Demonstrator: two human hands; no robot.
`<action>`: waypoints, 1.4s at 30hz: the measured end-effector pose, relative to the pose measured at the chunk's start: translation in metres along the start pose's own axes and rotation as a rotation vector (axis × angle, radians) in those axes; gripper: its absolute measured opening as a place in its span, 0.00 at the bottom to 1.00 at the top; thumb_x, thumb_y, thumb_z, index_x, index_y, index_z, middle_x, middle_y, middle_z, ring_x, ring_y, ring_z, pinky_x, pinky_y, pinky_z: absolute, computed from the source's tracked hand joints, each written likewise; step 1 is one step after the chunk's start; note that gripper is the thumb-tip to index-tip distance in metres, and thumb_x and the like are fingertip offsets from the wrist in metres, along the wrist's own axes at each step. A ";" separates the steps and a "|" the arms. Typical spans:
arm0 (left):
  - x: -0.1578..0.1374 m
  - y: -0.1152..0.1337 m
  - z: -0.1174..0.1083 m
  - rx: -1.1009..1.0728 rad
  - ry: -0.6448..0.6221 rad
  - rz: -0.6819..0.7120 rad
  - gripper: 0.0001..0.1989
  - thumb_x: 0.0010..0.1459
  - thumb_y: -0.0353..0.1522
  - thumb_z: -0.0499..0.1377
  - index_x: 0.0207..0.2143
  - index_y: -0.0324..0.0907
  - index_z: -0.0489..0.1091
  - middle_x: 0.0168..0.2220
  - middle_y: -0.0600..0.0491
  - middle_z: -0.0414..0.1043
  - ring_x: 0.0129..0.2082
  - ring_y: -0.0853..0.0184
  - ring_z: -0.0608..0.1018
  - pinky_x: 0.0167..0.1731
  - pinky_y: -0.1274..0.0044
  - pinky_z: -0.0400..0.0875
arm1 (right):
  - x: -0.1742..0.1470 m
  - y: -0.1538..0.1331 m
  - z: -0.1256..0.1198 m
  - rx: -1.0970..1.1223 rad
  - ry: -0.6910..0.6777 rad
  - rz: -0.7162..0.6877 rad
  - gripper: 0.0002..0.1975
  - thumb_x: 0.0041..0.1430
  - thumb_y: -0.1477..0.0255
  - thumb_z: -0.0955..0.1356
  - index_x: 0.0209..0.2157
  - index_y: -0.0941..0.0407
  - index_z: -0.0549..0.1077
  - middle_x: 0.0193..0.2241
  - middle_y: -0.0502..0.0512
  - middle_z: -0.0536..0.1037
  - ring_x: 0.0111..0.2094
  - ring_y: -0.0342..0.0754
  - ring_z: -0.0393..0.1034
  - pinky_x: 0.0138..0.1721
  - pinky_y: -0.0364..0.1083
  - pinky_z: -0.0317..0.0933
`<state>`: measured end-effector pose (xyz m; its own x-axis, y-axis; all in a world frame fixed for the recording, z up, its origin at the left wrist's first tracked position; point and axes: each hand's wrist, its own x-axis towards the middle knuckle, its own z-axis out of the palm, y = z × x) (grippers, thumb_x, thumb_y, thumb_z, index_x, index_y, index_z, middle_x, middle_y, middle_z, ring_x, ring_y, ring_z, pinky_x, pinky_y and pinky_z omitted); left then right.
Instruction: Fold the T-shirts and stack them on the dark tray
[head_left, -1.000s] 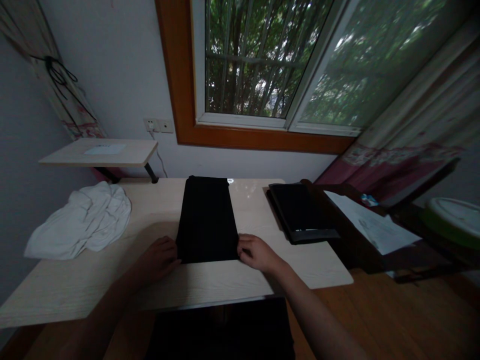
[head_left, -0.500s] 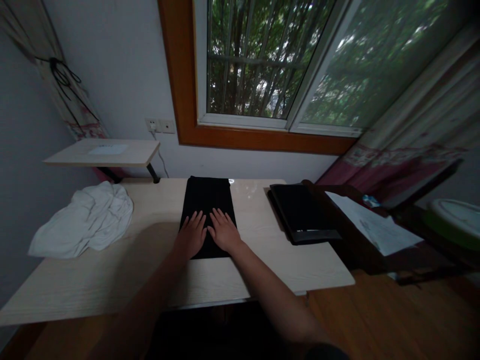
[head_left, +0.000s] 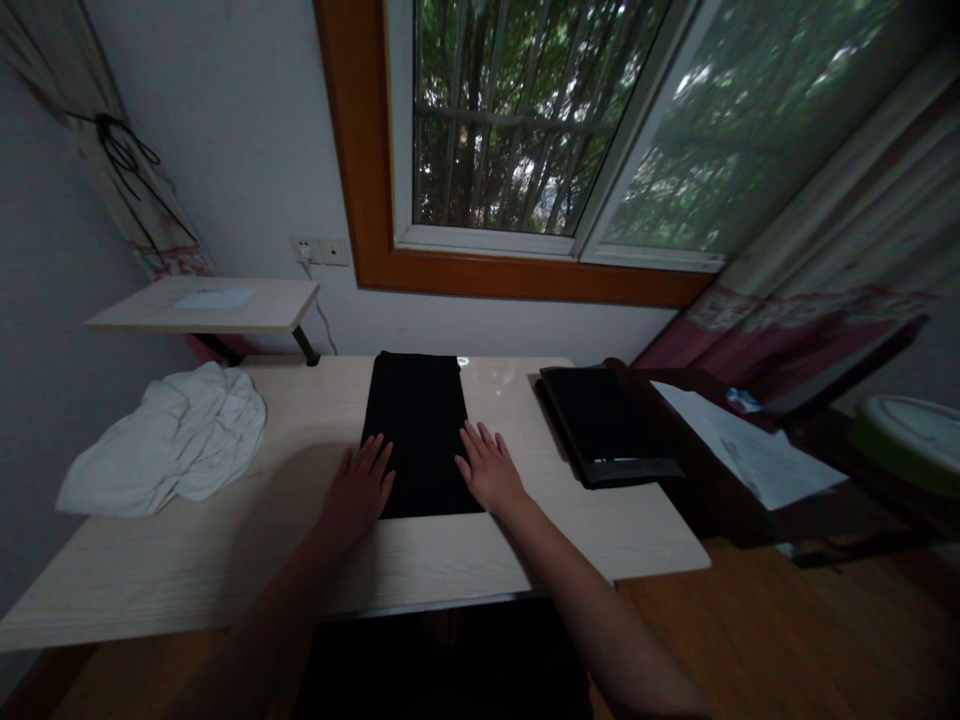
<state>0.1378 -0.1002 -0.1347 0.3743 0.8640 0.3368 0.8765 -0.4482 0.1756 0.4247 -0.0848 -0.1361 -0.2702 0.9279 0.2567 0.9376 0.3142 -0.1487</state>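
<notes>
Left hand [head_left: 358, 492] and right hand [head_left: 492, 472] lie spread open, gripping nothing, at opposite edges of a folded black cloth [head_left: 422, 420]. A crumpled white cloth [head_left: 176, 440] shares the worktop [head_left: 427, 560].

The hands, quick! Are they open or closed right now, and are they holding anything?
Left hand: open, over the left edge of the black cloth, gripping nothing.
Right hand: open, over its right edge, gripping nothing.
</notes>
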 end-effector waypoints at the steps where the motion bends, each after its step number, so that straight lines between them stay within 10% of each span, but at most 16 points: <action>1: -0.005 -0.004 -0.002 -0.012 -0.008 0.012 0.24 0.70 0.35 0.49 0.67 0.43 0.62 0.70 0.41 0.60 0.70 0.51 0.62 0.67 0.51 0.55 | -0.003 0.002 -0.002 -0.009 0.004 -0.004 0.28 0.74 0.62 0.60 0.71 0.54 0.58 0.72 0.59 0.55 0.73 0.59 0.45 0.70 0.66 0.45; 16: -0.032 -0.036 -0.026 -0.106 0.000 -0.209 0.09 0.61 0.40 0.59 0.32 0.45 0.72 0.35 0.48 0.75 0.40 0.55 0.75 0.49 0.58 0.66 | -0.010 0.002 -0.004 -0.043 0.057 -0.096 0.25 0.72 0.69 0.63 0.68 0.50 0.63 0.70 0.55 0.60 0.72 0.62 0.50 0.68 0.69 0.49; 27: -0.029 -0.011 -0.039 -0.337 -0.047 -0.479 0.05 0.61 0.37 0.55 0.33 0.46 0.64 0.28 0.55 0.73 0.28 0.64 0.76 0.29 0.73 0.66 | -0.008 0.001 -0.012 0.019 0.029 -0.140 0.24 0.71 0.73 0.64 0.66 0.52 0.67 0.68 0.57 0.65 0.70 0.59 0.54 0.69 0.65 0.52; 34: -0.038 -0.009 -0.039 -0.549 -0.012 -0.456 0.15 0.63 0.38 0.54 0.51 0.47 0.68 0.37 0.53 0.79 0.36 0.61 0.81 0.38 0.70 0.74 | -0.016 -0.004 -0.028 0.315 -0.032 -0.376 0.16 0.69 0.71 0.68 0.56 0.53 0.75 0.59 0.58 0.74 0.63 0.53 0.65 0.64 0.55 0.63; 42: -0.050 -0.015 -0.031 -0.395 -0.074 -0.387 0.10 0.57 0.35 0.55 0.35 0.47 0.78 0.37 0.50 0.79 0.43 0.57 0.78 0.48 0.66 0.71 | -0.025 -0.001 -0.036 0.360 -0.049 -0.405 0.11 0.65 0.67 0.72 0.48 0.53 0.75 0.49 0.59 0.74 0.50 0.54 0.69 0.53 0.54 0.68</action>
<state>0.0968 -0.1441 -0.1252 0.0805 0.9900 0.1161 0.7796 -0.1351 0.6115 0.4381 -0.1155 -0.1081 -0.6122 0.7241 0.3175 0.6249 0.6892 -0.3669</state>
